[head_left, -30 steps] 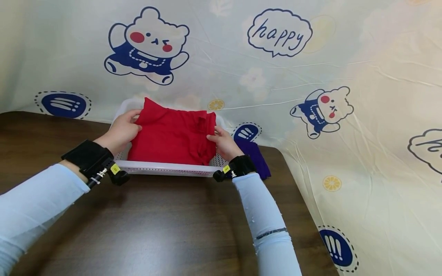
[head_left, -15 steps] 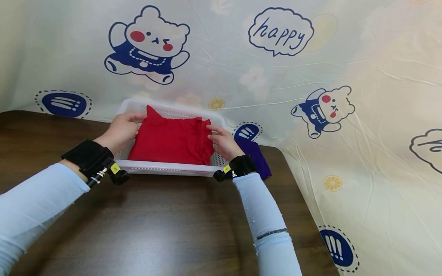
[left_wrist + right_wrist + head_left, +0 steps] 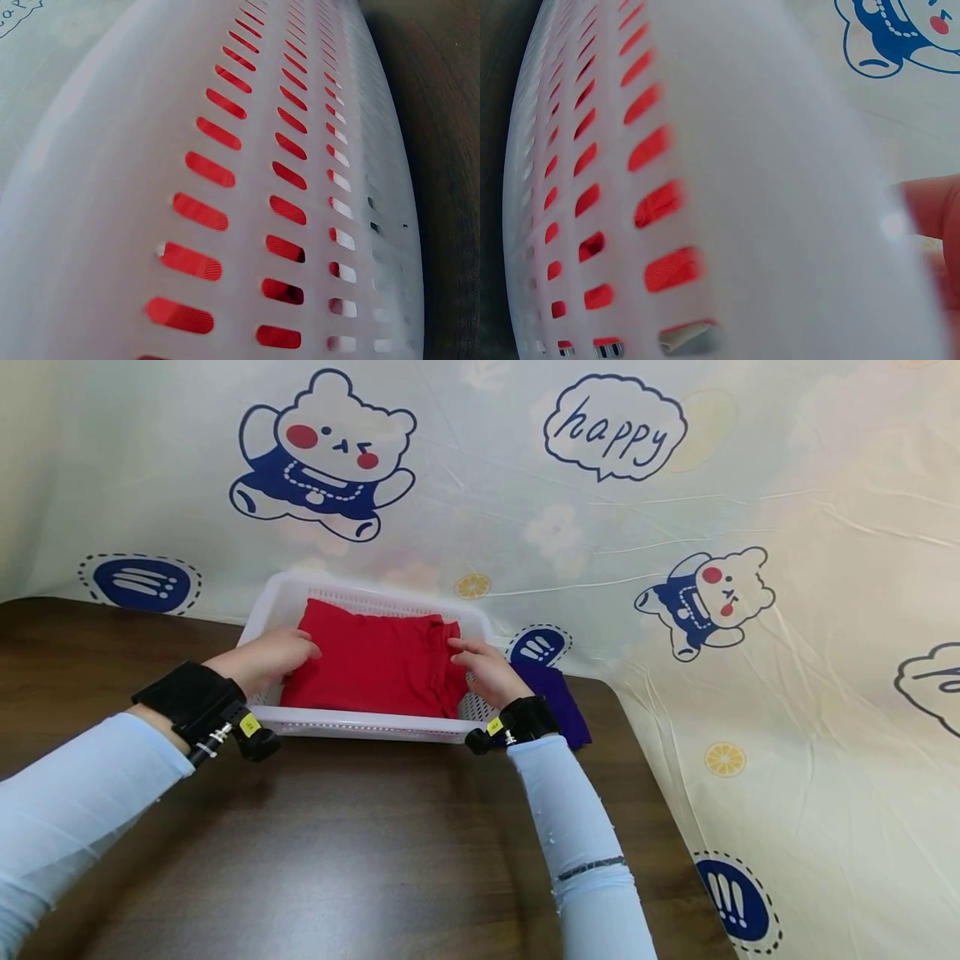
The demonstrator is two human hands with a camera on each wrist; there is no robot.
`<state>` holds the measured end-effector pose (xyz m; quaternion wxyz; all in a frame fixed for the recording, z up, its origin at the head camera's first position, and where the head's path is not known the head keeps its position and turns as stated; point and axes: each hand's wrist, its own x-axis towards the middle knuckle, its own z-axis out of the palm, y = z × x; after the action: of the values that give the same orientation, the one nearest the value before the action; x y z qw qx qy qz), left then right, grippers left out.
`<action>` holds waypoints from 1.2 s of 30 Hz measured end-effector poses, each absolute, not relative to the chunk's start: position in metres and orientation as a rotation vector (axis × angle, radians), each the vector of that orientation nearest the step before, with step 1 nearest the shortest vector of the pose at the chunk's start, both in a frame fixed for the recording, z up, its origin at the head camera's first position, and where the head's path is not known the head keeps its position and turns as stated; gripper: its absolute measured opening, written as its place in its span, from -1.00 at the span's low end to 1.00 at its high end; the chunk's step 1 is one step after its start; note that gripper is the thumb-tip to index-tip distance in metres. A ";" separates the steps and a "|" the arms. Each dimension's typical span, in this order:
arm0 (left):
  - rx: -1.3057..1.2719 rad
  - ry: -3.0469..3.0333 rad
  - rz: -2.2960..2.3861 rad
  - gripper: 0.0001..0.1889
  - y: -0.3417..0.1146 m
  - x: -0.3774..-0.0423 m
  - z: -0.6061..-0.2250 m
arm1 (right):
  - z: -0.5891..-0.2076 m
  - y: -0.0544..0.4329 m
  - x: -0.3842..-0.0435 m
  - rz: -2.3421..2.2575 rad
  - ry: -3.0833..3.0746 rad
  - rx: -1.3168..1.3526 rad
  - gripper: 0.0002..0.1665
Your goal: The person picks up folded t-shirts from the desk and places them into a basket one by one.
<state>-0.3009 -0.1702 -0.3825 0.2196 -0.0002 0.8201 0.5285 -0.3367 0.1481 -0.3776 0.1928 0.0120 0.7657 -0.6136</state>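
Observation:
A folded red garment [image 3: 367,660] lies flat inside a white perforated plastic basket [image 3: 360,724] in the head view. My left hand [image 3: 272,657] reaches over the basket's left side, its fingertips over the garment's left edge. At the garment's right edge is my right hand [image 3: 486,672], fingers loosely extended beside the cloth. Through the slots of the basket wall [image 3: 247,172] the red cloth shows in the left wrist view, where the left hand is out of sight. Part of the right hand's fingers [image 3: 937,214] appears at the right edge of the right wrist view.
A folded purple cloth [image 3: 553,703] lies on the brown wooden table [image 3: 337,835], right of the basket and partly behind the right wrist. A printed curtain [image 3: 480,460] with cartoon bears hangs directly behind the basket.
The red garment's raised back edge has come down into the basket. My left hand has let go of its corner and shifted lower; the right hand's fingers have loosened from the cloth.

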 end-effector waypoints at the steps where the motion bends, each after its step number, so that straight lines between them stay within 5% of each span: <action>1: 0.002 2.271 1.454 -0.34 -0.170 -0.300 -0.383 | -0.377 0.148 -0.337 -1.715 2.147 0.034 -0.44; 36: 0.040 2.160 1.422 -0.31 -0.169 -0.293 -0.383 | -0.383 0.141 -0.334 -1.380 2.120 0.048 -0.27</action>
<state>-0.2928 -0.1689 -0.3827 0.2740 0.0151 0.8032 0.5287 -0.3342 0.1410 -0.3834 0.3010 0.0183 0.7990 -0.5203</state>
